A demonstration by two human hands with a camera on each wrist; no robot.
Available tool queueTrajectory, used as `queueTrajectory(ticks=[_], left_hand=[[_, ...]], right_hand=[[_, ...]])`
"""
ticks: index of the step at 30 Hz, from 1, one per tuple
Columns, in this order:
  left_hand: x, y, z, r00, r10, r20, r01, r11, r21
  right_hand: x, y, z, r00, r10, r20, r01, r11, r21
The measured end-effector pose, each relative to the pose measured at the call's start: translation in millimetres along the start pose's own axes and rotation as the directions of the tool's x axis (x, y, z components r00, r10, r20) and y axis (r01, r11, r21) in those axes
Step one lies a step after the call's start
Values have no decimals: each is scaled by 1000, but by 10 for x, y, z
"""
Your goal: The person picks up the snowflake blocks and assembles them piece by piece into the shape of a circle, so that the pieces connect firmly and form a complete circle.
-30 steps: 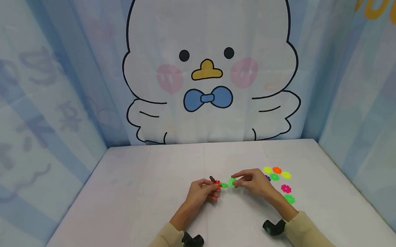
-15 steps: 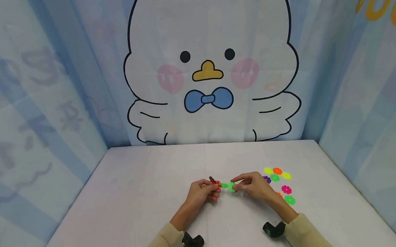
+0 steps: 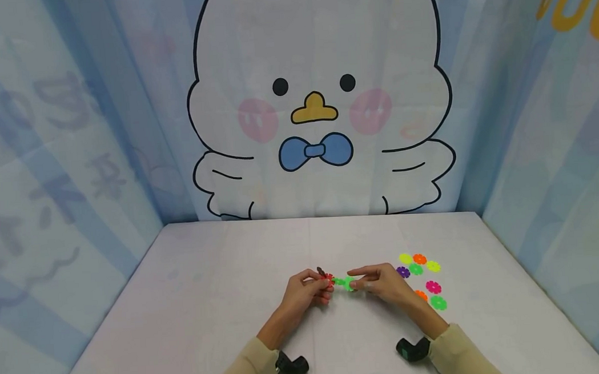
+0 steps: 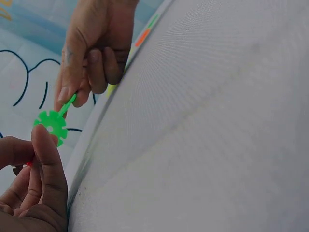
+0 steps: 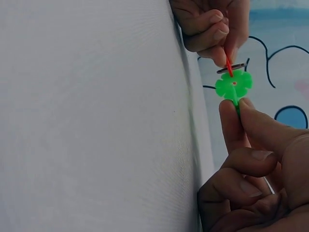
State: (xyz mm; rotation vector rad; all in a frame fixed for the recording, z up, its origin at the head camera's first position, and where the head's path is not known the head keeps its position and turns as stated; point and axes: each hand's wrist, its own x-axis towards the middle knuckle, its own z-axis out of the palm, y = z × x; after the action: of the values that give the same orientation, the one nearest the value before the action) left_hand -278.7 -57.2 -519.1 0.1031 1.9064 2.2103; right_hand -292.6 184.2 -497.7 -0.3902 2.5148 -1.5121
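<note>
Left hand [image 3: 303, 292] pinching the red disc [image 3: 329, 278], right hand [image 3: 385, 285] with its grip closed on the green end [image 3: 348, 284], the linked strip [image 3: 338, 282] runs sideways above the counter [image 3: 223, 289]. To the right, eight loose discs [image 3: 433, 287]: two green, two orange, two yellow, one pink, one purple; the right forearm [image 3: 427, 316] overlaps an orange.

My left hand [image 3: 305, 291] hides part of the red disc [image 3: 329, 277], my right arm [image 3: 424, 314] part of an orange disc [image 3: 421, 294]; the head view's top edge crops the bird [image 3: 311, 43].
</note>
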Motion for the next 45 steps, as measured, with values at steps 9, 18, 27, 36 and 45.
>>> queueTrajectory(ticks=[9, 18, 27, 36, 45], left_hand=[[-11, 2, -11, 1000, 0, 1, 0, 1000, -7], [20, 27, -43, 999, 7, 34, -6, 1000, -15], [36, 20, -79, 997, 5, 79, -6, 1000, 17], [25, 38, -81, 995, 0, 102, -1, 1000, 18], [13, 28, -30, 999, -6, 40, 8, 999, -31]], right_hand=[[1, 14, 45, 1000, 27, -1, -27, 997, 76], [-5, -58, 39, 996, 91, -10, -90, 990, 113], [1, -31, 28, 994, 106, 24, -108, 982, 157], [8, -15, 9, 996, 83, 40, -89, 981, 175], [-10, -39, 70, 993, 88, 74, -100, 980, 174]])
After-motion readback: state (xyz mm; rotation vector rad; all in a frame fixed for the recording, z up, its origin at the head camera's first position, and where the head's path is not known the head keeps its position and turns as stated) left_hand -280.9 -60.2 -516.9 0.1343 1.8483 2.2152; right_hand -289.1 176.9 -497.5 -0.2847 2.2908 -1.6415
